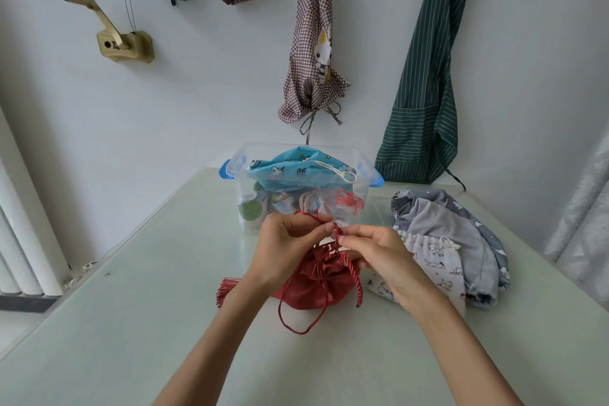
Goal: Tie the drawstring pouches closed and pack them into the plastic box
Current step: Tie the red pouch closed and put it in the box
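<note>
A red drawstring pouch (313,287) lies on the table in front of me, its mouth gathered. My left hand (286,247) and my right hand (375,250) meet just above it, both pinching its red cord (336,232). A thin loop of that cord (296,323) trails toward me, and a red tassel (227,290) sticks out at the left. Behind stands the clear plastic box (362,204) with blue latches, holding a blue printed pouch (296,168) on top of other pouches. At the right lie a white cat-print pouch (435,260) and a grey pouch (461,227).
The pale green table (131,323) ends at the wall behind the box. Aprons hang on that wall: a checked one (313,53) and a green striped one (425,92). A brass crank fixture (125,43) is mounted at the left. A radiator (19,241) stands at far left.
</note>
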`<state>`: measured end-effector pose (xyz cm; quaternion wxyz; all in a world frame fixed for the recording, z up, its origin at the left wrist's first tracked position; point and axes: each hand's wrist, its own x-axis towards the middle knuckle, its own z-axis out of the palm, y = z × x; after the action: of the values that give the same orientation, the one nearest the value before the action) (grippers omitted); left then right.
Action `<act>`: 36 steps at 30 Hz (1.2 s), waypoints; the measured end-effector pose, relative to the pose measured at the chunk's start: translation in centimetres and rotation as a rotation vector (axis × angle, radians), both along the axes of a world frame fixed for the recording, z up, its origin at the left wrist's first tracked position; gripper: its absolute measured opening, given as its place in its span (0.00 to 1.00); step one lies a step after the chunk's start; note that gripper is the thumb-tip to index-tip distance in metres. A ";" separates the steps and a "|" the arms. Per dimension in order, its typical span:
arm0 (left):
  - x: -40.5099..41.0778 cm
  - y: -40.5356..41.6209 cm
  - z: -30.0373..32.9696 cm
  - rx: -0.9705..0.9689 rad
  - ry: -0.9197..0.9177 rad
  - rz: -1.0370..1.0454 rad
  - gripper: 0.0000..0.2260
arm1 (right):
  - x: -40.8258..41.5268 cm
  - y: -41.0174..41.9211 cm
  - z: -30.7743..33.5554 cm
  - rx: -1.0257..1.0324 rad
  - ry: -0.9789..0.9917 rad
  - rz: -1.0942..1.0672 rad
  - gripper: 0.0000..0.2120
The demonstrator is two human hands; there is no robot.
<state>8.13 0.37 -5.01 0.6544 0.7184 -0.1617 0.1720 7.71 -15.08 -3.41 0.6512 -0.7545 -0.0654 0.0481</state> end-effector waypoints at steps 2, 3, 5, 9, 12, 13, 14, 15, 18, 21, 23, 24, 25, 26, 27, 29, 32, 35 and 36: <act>0.1 -0.3 -0.3 -0.032 0.022 -0.017 0.05 | 0.0 0.1 -0.4 -0.226 -0.204 -0.174 0.03; 0.1 -0.4 -0.5 -0.060 0.037 -0.023 0.06 | -0.1 0.1 -0.6 -0.400 -0.342 -0.262 0.02; 0.1 -0.6 -0.5 -0.093 0.057 -0.027 0.08 | -0.1 -0.1 -1.0 -0.663 -0.651 -0.391 0.02; 0.1 -1.0 -0.4 -0.134 0.091 -0.051 0.10 | 0.1 -0.1 -1.2 -0.461 -0.814 -0.333 0.05; 0.2 -1.0 -0.4 -0.171 0.120 -0.053 0.11 | 0.6 0.6 -0.3 0.130 -0.249 -0.172 0.07; 0.2 -0.9 -0.3 -0.177 0.120 -0.050 0.10 | 0.7 0.7 -0.1 0.312 -0.070 -0.072 0.05; 0.2 -0.9 -0.3 -0.182 0.119 -0.049 0.10 | 0.9 0.5 -0.2 0.455 0.061 0.018 0.08; 0.2 -0.8 -0.3 -0.185 0.116 -0.050 0.09 | 0.9 0.3 -0.1 0.554 0.158 0.101 0.13; 0.1 -0.7 0.0 -0.166 0.093 -0.033 0.10 | 0.7 -0.3 -0.2 0.580 0.228 0.222 0.15; 0.1 -0.4 0.2 -0.132 0.068 0.003 0.09 | 0.6 -0.6 -0.1 -0.035 -0.106 0.011 0.05; 0.1 -0.4 0.0 -0.117 0.076 0.004 0.10 | 0.9 -1.1 -0.5 -0.613 -0.495 -0.229 0.04; 0.0 -0.5 -0.1 -0.114 0.087 0.000 0.11 | 0.8 -1.2 -0.5 -0.768 -0.633 -0.296 0.03; -0.1 -0.7 -0.1 -0.114 0.098 -0.006 0.12 | 0.6 -1.2 -0.4 -0.805 -0.694 -0.318 0.02; -0.2 -0.7 0.0 -0.119 0.103 -0.008 0.12 | 0.6 -1.4 -0.3 -0.771 -0.690 -0.312 0.02; -0.2 -0.6 0.0 -0.124 0.102 -0.003 0.11 | 0.6 -1.5 -0.1 -0.696 -0.622 -0.273 0.03; -0.1 -0.3 0.0 -0.122 0.098 0.019 0.10 | 0.5 -1.8 0.4 -0.413 -0.354 -0.134 0.06; -0.1 -0.4 -0.1 -0.104 0.096 -0.006 0.12 | 0.3 -1.4 1.0 0.248 -0.011 0.110 0.07; -0.3 -1.0 0.1 -0.125 0.099 -0.038 0.11 | 0.2 -0.6 1.2 0.636 0.231 0.187 0.07; -0.4 -1.0 0.3 -0.129 0.096 -0.041 0.12 | 0.1 -0.5 1.2 0.674 0.257 0.199 0.07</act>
<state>7.77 -0.62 -4.75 0.7097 0.6787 -0.1331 0.1339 7.81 -15.59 -2.22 0.8580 -0.4757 -0.0684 0.1812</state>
